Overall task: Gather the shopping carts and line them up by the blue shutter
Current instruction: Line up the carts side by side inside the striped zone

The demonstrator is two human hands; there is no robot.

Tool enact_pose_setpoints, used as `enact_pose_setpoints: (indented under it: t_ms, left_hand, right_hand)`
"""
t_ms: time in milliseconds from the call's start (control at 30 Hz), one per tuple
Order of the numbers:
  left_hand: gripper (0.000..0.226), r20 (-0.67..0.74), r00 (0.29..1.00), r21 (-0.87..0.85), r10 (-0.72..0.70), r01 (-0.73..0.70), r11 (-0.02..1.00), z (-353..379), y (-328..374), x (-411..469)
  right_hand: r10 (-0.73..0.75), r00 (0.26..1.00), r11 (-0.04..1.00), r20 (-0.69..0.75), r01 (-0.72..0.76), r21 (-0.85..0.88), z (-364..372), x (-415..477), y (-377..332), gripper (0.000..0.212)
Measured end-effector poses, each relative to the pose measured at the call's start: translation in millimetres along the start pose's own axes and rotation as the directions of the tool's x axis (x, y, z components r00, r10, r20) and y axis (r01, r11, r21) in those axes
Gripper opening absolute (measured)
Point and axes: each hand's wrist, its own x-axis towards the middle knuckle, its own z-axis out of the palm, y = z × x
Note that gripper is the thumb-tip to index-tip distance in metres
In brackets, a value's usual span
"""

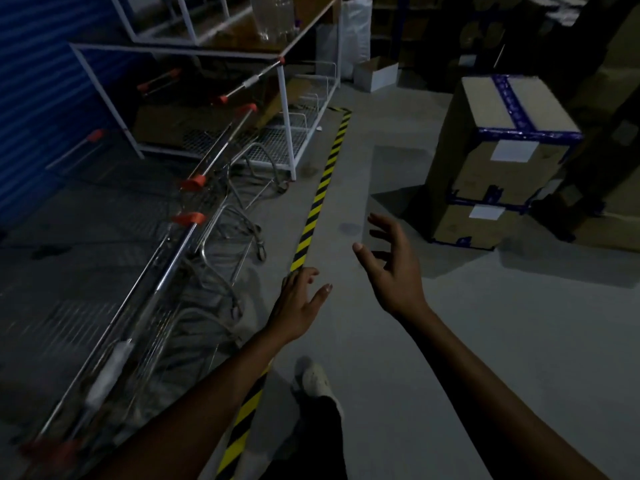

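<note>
Several metal shopping carts (194, 216) with orange handle ends stand nested in a row along the left, beside the blue shutter (38, 109). My left hand (298, 303) hovers over the yellow-black floor tape, fingers straight, holding nothing, just right of the carts. My right hand (391, 261) is raised over the bare floor with fingers spread and loosely bent, also holding nothing. Neither hand touches a cart.
Yellow-black tape (322, 195) runs along the floor beside the carts. A white metal rack (287, 109) stands behind the carts. Two stacked cardboard boxes (498, 157) with blue tape sit at the right. A small open white box (375, 74) lies farther back. My shoe (313, 379) is below.
</note>
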Motion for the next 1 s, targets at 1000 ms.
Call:
enact_pose_setpoints:
  t_ms: [1000]
  left_hand:
    - [0.047, -0.305, 0.94, -0.054, 0.15, -0.174, 0.983, -44, 34, 690]
  right_hand:
    - [0.18, 0.954, 0.976, 0.24, -0.142, -0.166, 109, 612, 327, 0.057]
